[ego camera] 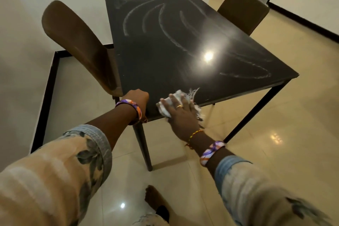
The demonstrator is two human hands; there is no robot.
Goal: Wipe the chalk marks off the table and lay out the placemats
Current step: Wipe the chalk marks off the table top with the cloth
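A black square table [165, 64] carries long curved white chalk marks [165, 22] over its far and right parts. My right hand [180, 113] lies flat with spread fingers on a crumpled white cloth [185, 97] with a frayed edge, pressing it onto the table's near edge. My left hand [138, 99] rests on the table's near left corner with its fingers curled under, out of sight. No placemats are in view.
A brown chair [77, 42] stands at the table's left side and another brown chair [242, 9] at the far right. A white wall runs behind the table. Glossy beige floor tiles [275, 115] spread to the right and near me; my bare foot [156, 200] shows below.
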